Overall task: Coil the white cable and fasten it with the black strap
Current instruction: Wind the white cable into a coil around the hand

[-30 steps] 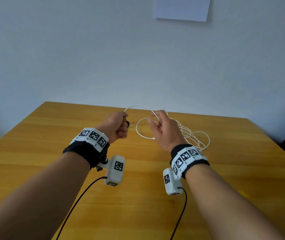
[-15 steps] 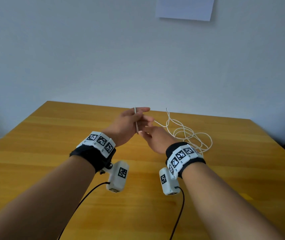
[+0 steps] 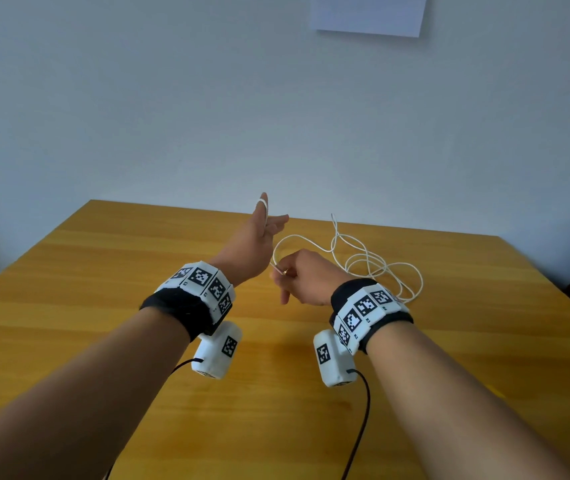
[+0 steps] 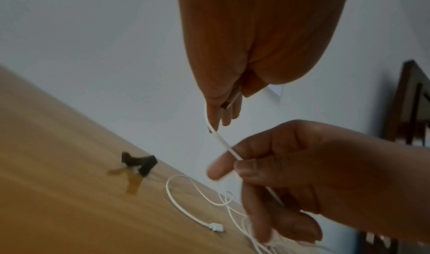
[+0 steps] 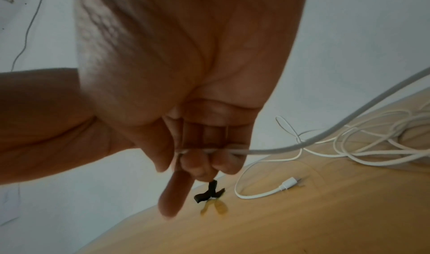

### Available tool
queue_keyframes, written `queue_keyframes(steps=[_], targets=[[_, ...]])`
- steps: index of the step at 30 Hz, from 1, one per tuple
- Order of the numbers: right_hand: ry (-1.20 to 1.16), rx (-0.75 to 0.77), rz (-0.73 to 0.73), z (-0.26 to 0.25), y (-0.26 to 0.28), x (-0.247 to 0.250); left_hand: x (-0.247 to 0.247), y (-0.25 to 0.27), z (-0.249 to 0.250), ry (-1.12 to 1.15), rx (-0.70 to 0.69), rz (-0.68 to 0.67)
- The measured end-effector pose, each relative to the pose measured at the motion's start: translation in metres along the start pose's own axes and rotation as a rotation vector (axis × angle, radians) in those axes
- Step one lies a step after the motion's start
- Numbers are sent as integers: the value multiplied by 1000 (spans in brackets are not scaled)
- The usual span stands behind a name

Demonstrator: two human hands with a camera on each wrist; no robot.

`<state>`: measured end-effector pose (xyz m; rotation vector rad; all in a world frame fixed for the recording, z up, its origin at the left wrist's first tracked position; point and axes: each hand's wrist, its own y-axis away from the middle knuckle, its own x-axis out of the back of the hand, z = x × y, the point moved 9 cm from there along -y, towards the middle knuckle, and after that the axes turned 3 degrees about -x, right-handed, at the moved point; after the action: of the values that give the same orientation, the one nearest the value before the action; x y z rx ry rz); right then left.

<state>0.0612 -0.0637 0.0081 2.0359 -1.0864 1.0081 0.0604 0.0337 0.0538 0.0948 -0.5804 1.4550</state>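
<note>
Plain room, office or home unclear: wooden table point(image 3: 103, 271) against bare white wall point(image 3: 172, 98), paper sheet point(image 3: 370, 12).

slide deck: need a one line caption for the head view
Left hand holds the white cable looped over a raised finger while the right hand pinches it above the table.

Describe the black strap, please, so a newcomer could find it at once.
Start at the wooden table. Near its wall-side edge, beside the white cable's plug, lies the black strap. It is short, dark and crumpled, unlike the white loops.
</note>
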Motion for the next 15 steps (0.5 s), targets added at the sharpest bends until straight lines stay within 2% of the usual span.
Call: queue_keyframes(steps=[3, 6, 8, 12, 15], targets=[[26, -42, -50, 8, 3, -2, 4, 0, 4, -218, -26, 9], [8, -64, -64, 18, 6, -2, 6, 0, 1, -325, -9, -9], [-14, -53, -31, 19, 8, 2, 2, 0, -10, -398, 29, -69], [-40, 29, 116, 13, 3, 21, -14, 4, -38, -651, 119, -272], [-25, 67, 174, 10, 1, 29, -22, 10, -45, -616, 170, -354]])
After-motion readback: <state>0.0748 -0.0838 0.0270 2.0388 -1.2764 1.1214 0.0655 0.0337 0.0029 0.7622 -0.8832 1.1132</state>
